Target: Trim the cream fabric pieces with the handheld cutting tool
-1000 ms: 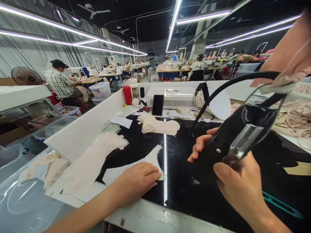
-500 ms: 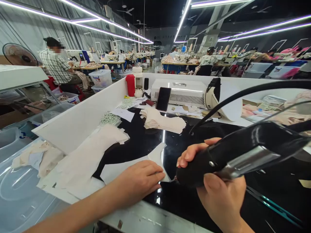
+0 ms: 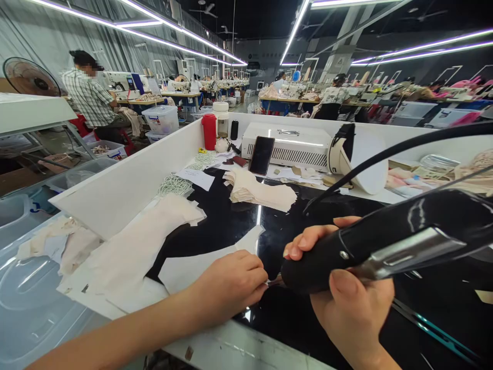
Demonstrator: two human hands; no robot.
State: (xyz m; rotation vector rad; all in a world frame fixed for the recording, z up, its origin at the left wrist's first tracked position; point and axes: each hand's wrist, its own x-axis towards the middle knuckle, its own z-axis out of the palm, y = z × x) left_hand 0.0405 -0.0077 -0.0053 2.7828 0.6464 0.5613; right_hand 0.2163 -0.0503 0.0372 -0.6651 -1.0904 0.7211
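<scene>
My right hand (image 3: 346, 298) is wrapped round a black hand-held tool (image 3: 389, 241) with a metal lever and a black cable (image 3: 385, 154); its tip points down at the black glossy table (image 3: 308, 318) close to my left fingertips. My left hand (image 3: 231, 285) rests palm down, fingers together, pressing the near edge of a white cut fabric piece (image 3: 200, 259). A stack of cream fabric pieces (image 3: 138, 252) lies to the left of that piece.
A second pile of cream pieces (image 3: 262, 192), a phone (image 3: 262, 154), a white machine box (image 3: 292, 146) and a red bottle (image 3: 209, 132) stand at the back. Teal scissors (image 3: 435, 324) lie at the right. A clear plastic bin (image 3: 34, 303) sits left. Other people work at sewing stations behind.
My right hand has brought the tool down and left until its tip sits beside my left fingers. The left hand has stayed on the white piece, curling its fingers slightly.
</scene>
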